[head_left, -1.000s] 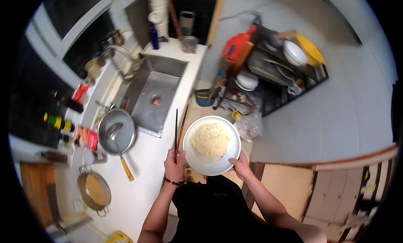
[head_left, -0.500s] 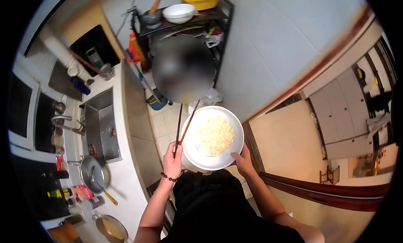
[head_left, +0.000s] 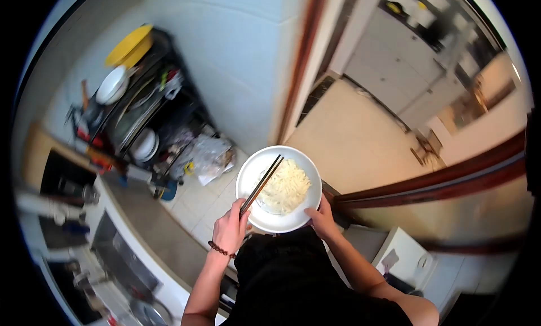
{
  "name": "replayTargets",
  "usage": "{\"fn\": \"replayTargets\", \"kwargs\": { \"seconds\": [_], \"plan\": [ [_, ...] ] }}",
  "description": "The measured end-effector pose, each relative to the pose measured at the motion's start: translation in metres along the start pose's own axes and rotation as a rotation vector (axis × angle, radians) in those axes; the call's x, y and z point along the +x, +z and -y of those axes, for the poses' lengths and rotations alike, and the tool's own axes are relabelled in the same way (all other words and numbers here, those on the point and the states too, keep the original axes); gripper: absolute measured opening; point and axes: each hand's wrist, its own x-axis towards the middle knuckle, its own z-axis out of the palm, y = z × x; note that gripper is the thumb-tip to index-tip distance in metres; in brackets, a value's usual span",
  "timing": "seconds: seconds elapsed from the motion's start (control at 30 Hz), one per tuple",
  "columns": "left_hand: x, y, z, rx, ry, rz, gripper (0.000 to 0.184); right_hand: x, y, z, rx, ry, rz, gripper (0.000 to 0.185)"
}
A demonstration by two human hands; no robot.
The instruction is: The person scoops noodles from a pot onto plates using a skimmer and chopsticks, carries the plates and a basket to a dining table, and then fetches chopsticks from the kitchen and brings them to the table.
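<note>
Chopsticks (head_left: 262, 186) in closed left hand (head_left: 228, 230), tips over pale strands (head_left: 290, 185); right hand (head_left: 322, 218) pinches white plate (head_left: 246, 181), thumb over rim; slackened grip could tip plate, spilling strands

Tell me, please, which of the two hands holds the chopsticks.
The left hand, with the beaded bracelet at its wrist, holds the chopsticks; the right hand grips only the white plate.

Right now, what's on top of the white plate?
A pale, shredded-looking food heap sits on the white plate. Chopsticks in the left hand overlap the heap; contact unclear. The right hand grips the rim. Plate surface beneath the heap is covered.
</note>
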Motion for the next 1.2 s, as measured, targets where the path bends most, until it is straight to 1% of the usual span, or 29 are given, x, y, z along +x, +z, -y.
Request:
{"fn": "replayTargets", "kwargs": {
  "seconds": [0.03,0.07,0.1,0.17,0.23,0.3,0.33,0.4,0.47,0.53,0.57,0.6,0.63,0.67,0.73,0.77,0.87,0.9,0.93,0.97,1.0,1.03,1.07,1.13,1.17,1.2],
  "plan": [
    [0.012,0.005,-0.004,0.002,0.063,0.023,0.035,0.003,-0.017,-0.02,0.017,-0.089,-0.028,0.06],
    [0.025,0.011,-0.009,0.004,0.123,0.048,0.035,-0.003,-0.021,-0.01,0.03,-0.109,-0.083,0.06],
    [0.035,0.013,-0.012,0.001,0.103,0.127,0.035,-0.011,-0.018,0.001,0.03,-0.056,-0.118,0.059],
    [0.063,0.029,-0.02,-0.042,0.181,0.186,0.036,-0.015,-0.029,0.014,0.029,0.04,-0.203,0.059],
    [0.094,0.04,-0.034,-0.069,0.266,0.224,0.037,-0.01,-0.042,0.016,0.1,0.012,-0.286,0.058],
    [0.124,0.059,-0.059,-0.098,0.256,0.322,0.039,0.005,-0.064,0.018,0.182,-0.03,-0.364,0.058],
    [0.133,0.075,-0.069,-0.084,0.286,0.346,0.039,0.007,-0.079,0.017,0.208,-0.047,-0.391,0.058],
    [0.17,0.104,-0.089,-0.035,0.394,0.382,0.041,0.023,-0.103,0.029,0.255,-0.062,-0.46,0.058],
    [0.211,0.131,-0.117,0.012,0.405,0.436,0.041,0.052,-0.132,0.034,0.281,-0.104,-0.524,0.058],
    [0.255,0.165,-0.139,0.055,0.426,0.436,0.042,0.083,-0.162,0.047,0.297,-0.162,-0.575,0.059],
    [0.276,0.182,-0.149,0.064,0.483,0.424,0.043,0.1,-0.177,0.053,0.311,-0.154,-0.608,0.058],
    [0.298,0.197,-0.165,0.062,0.51,0.431,0.043,0.112,-0.193,0.062,0.322,-0.141,-0.642,0.057],
    [0.319,0.21,-0.186,0.053,0.468,0.478,0.045,0.131,-0.214,0.059,0.309,-0.198,-0.694,0.056],
    [0.344,0.225,-0.21,0.044,0.43,0.522,0.046,0.147,-0.237,0.074,0.314,-0.217,-0.713,0.056],
    [0.388,0.254,-0.245,0.075,0.482,0.537,0.049,0.177,-0.271,0.102,0.298,-0.314,-0.739,0.057],
    [0.41,0.267,-0.267,0.078,0.521,0.543,0.05,0.187,-0.283,0.132,0.309,-0.296,-0.776,0.058],
    [0.465,0.311,-0.316,0.105,0.608,0.588,0.058,0.222,-0.328,0.16,0.337,-0.272,-0.878,0.059],
    [0.486,0.327,-0.339,0.099,0.585,0.625,0.058,0.235,-0.344,0.173,0.349,-0.355,-0.908,0.06],
    [0.502,0.34,-0.362,0.097,0.563,0.663,0.058,0.248,-0.362,0.175,0.356,-0.384,-0.946,0.061],
    [0.52,0.357,-0.381,0.087,0.592,0.683,0.058,0.258,-0.378,0.186,0.379,-0.409,-0.975,0.062],
    [0.535,0.376,-0.401,0.057,0.599,0.71,0.063,0.266,-0.396,0.197,0.403,-0.433,-1.008,0.062],
    [0.538,0.393,-0.406,0.025,0.618,0.735,0.068,0.267,-0.404,0.197,0.404,-0.44,-1.058,0.061],
    [0.548,0.411,-0.413,0.027,0.654,0.778,0.068,0.272,-0.414,0.197,0.419,-0.45,-1.111,0.061],
    [0.581,0.463,-0.443,-0.095,0.601,0.845,0.081,0.285,-0.453,0.216,0.452,-0.393,-1.178,0.06],
    [0.599,0.49,-0.462,-0.159,0.751,0.864,0.087,0.296,-0.475,0.228,0.488,-0.428,-1.235,0.059],
    [0.618,0.513,-0.486,-0.104,0.871,0.871,0.086,0.304,-0.493,0.237,0.525,-0.453,-1.291,0.058]
  ]
}}
